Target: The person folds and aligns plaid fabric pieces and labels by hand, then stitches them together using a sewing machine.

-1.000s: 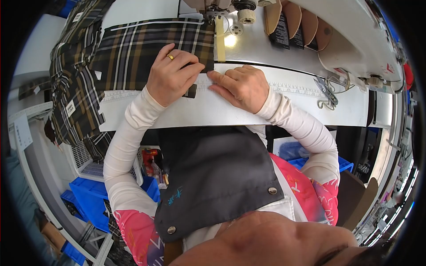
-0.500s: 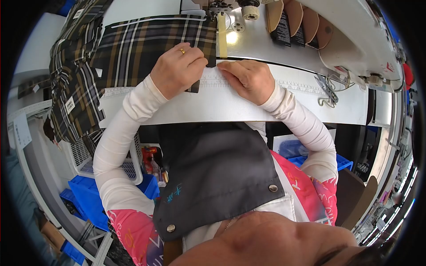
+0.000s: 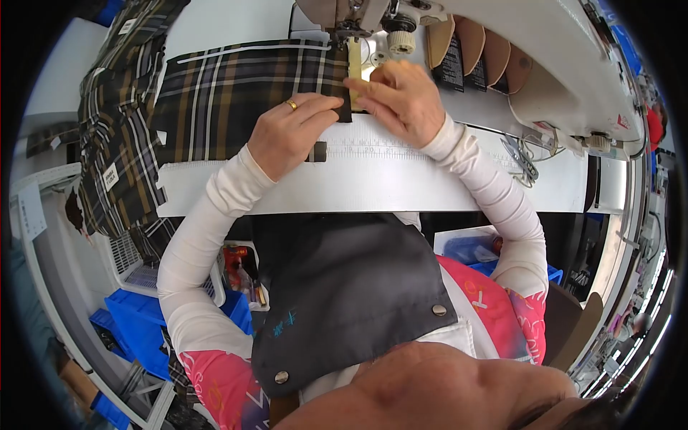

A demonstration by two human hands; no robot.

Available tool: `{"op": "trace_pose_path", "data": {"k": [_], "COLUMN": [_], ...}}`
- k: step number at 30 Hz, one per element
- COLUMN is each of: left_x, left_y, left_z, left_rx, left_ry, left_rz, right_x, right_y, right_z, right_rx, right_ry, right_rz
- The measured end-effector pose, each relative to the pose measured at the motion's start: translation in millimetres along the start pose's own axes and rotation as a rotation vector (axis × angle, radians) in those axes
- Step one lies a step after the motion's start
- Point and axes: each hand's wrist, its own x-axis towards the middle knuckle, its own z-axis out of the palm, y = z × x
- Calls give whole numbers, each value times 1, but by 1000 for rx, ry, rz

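Dark plaid fabric with brown, grey and white stripes lies on the machine bed, its right edge just below the sewing machine head. A thin white strip runs along its far edge. My left hand, wearing a ring, rests on the fabric near its right end, fingers stretched out along it. My right hand is open beside the right edge, its index fingertip at the cloth and the thumb a little apart below. A yellow tape strip runs beside this edge, partly behind the right hand.
A printed ruler scale crosses the white table edge. Thread snippers lie to the right. Several rounded tan pieces stand by the machine body. More plaid cloth hangs off the left side, above a white basket and blue bins.
My right hand has moved up along the fabric edge towards the machine head, and its fingers have parted. My left hand's fingers have straightened on the cloth. The view has shifted slightly.
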Motion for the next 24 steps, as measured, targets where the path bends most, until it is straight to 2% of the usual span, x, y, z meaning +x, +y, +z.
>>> {"op": "trace_pose_path", "data": {"k": [5, 14, 20, 24], "left_x": [4, 16, 17, 19], "left_y": [-8, -28, -27, -24], "left_z": [0, 2, 1, 2], "left_rx": [-22, -2, -30, -51], "left_ry": [-9, -3, -36, -23], "left_rz": [12, 35, 12, -11], "right_x": [10, 7, -15, -34], "right_y": [18, 15, 15, 17], "right_z": [8, 3, -15, -37], "right_rx": [-152, -159, -74, -83], "right_ry": [-19, -31, 79, 102], "right_rz": [0, 80, 81, 182]}}
